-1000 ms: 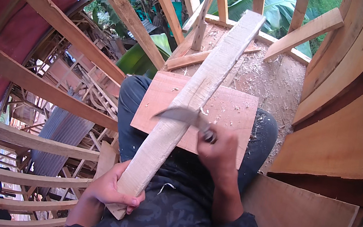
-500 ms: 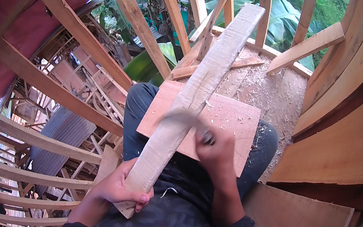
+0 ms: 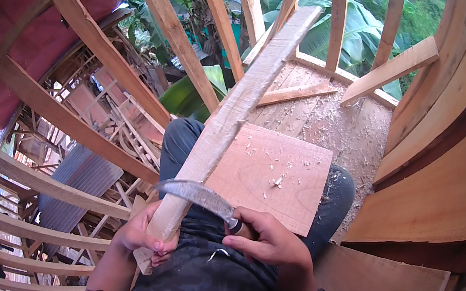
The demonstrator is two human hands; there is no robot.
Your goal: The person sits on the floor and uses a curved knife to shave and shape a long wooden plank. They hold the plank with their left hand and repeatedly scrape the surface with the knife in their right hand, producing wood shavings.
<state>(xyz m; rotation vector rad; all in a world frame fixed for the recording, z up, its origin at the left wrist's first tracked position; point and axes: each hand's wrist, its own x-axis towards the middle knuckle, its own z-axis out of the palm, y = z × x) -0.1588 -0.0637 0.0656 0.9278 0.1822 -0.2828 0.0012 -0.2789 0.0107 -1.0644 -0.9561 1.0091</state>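
The left hand (image 3: pixel 145 236) clenches the long plank's (image 3: pixel 232 114) near end, steadying it across the lap board (image 3: pixel 283 179), while the right hand (image 3: pixel 266 242) grasps the curved knife (image 3: pixel 199 194) laid crosswise on it.

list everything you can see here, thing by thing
long plank: 1, pale wood, runs from the left hand up and away over the lap
curved blade: 1, grey metal, lies across the plank near its lower end
flat board: 1, reddish-tan, on the lap under the plank, with a few shavings on it
wood shavings: many, pale, spread over the plank floor ahead
frame beams: several, light brown, slanted and upright around the platform
curved boards: several, tan, stacked at right
banana leaves: several, green, beyond the frame
left hand: 1, grips the plank's lower end
right hand: 1, grips the blade's handle
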